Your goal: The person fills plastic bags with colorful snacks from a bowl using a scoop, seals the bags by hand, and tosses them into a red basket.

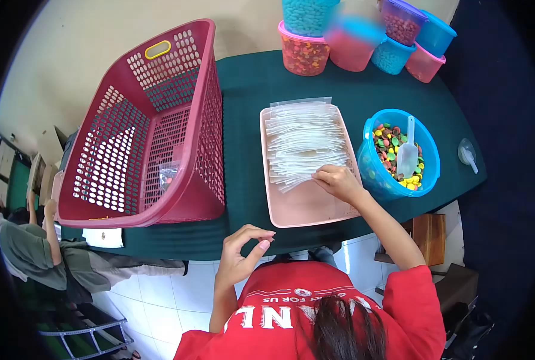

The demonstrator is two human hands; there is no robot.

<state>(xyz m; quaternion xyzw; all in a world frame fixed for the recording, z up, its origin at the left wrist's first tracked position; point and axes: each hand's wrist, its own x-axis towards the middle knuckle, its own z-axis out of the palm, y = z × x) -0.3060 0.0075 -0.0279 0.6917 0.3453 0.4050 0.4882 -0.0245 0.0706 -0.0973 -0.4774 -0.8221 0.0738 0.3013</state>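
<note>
1. A dark green table (243,90) fills the middle of the scene, running from left to right.
2. A red slatted laundry basket (210,120) stands on the table's left part. A small filled bag (167,174) lies inside it against the right wall.
3. A pink tray (306,210) lies just right of the basket, and its near end is bare.
4. A stack of clear bags (303,141) covers the far and middle part of the tray.
5. A blue tub (369,174) touches the tray's right edge and holds many-coloured candies. A clear scoop (407,153) stands in them.
6. Several lidded candy tubs (303,54) are grouped at the table's far edge.
7. Another person in a grey sleeve (33,246) is low at the far left, well apart from the table work.
8. The right hand (337,181) rests on the near right corner of the bag stack, fingers curled down onto it. Whether it pinches a bag cannot be told.
9. The left hand (239,258) is raised at the table's near edge and holds nothing. It is half curled, with thumb and forefinger close together.
10. A small clear scoop (466,153) lies on the table, right of the blue tub.
</note>
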